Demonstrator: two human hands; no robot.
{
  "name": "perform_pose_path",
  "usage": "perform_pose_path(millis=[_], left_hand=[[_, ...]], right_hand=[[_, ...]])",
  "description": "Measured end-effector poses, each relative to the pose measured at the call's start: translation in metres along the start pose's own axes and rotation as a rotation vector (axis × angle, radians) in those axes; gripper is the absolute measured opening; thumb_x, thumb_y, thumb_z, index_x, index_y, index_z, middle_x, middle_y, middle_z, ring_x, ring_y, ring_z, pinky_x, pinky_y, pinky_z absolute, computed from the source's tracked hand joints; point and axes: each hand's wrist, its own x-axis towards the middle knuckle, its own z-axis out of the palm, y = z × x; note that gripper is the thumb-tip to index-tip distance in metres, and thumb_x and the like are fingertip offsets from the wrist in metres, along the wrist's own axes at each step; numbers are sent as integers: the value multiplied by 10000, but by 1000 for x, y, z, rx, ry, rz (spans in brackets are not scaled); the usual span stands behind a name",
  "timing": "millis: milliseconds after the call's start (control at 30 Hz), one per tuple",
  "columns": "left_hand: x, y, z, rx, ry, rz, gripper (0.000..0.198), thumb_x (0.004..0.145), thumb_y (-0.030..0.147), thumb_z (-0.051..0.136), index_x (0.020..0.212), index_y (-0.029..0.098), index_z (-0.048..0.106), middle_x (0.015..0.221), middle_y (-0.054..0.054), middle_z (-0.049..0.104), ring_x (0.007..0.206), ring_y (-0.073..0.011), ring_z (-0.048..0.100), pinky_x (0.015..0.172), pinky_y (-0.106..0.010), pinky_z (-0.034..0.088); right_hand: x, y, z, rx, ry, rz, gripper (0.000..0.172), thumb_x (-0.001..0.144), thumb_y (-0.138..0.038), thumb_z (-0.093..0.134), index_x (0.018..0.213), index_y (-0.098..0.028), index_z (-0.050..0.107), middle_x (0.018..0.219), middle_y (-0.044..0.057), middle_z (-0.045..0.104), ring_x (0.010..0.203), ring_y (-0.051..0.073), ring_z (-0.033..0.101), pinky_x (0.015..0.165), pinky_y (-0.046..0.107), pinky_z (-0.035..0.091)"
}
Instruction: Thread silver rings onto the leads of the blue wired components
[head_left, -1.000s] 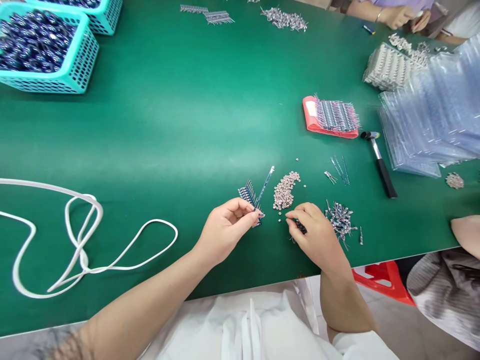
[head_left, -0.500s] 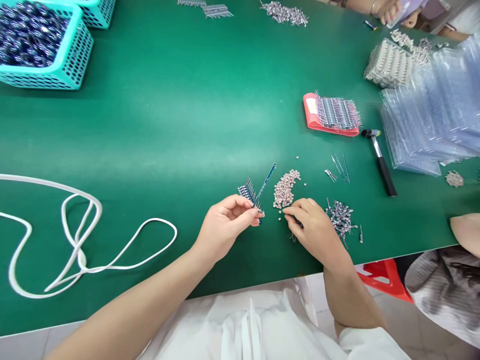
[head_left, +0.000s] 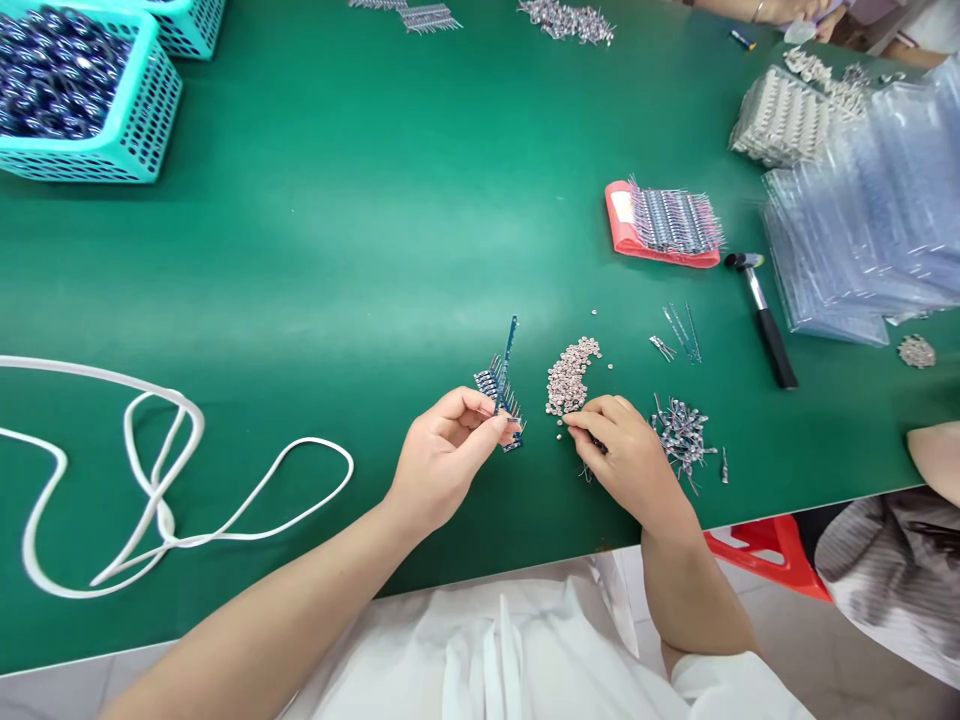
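Note:
My left hand [head_left: 446, 450] is closed, thumb against fingers, on a thin blue strip [head_left: 509, 350] that points up and away from me. Just behind those fingertips is a comb-like row of small blue parts with thin metal pins [head_left: 489, 381]; whether the hand touches it I cannot tell. At the near end of a pile of small pinkish discs [head_left: 571, 375], my right hand [head_left: 619, 450] has its thumb and forefinger pinched together. Whatever is between them is too small to make out. Dark thin-legged pieces lie partly hidden under that palm. Right of it sits a heap of small leaded parts [head_left: 681, 435].
A hammer [head_left: 766, 325] lies to the right, beside stacked clear plastic trays [head_left: 847, 230]. Further in is a red packet [head_left: 622, 240] topped with pinned parts. White cord [head_left: 161, 480] loops at left, below a turquoise basket [head_left: 142, 130]. Another person's hands [head_left: 799, 12] show far right.
The blue strip in my left hand has swung leftward to stand more upright, and the left fingertips have shifted slightly left. My right hand stays beside the discs, nearly still.

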Motion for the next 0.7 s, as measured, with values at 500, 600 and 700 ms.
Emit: perform_pose_path(millis=[500, 600, 700], left_hand=[[3, -1, -5, -40, -149, -25, 83, 828, 177, 604, 762, 195, 556, 760, -5, 636, 722, -159, 603, 722, -289, 477], [4, 0, -4, -39, -120, -27, 104, 833, 220, 641, 752, 192, 581, 740, -5, 648, 709, -157, 613, 711, -281, 482], [5, 0, -4, -12, -92, -28, 138, 838, 259, 674, 739, 187, 610, 716, -10, 668, 695, -156, 627, 708, -279, 493]], right_hand=[[2, 1, 3, -21, -9, -16, 182, 968, -158, 519, 1018, -218, 683, 951, 76, 653, 879, 218, 568, 772, 376, 485], [0, 3, 2, -18, 26, 3, 187, 966, -145, 509, 1032, -213, 670, 943, 76, 641, 883, 220, 573, 778, 376, 489], [0, 3, 2, -6, 39, 6, 208, 961, -124, 495, 1019, -220, 670, 920, 71, 635, 870, 216, 573, 765, 370, 489]])
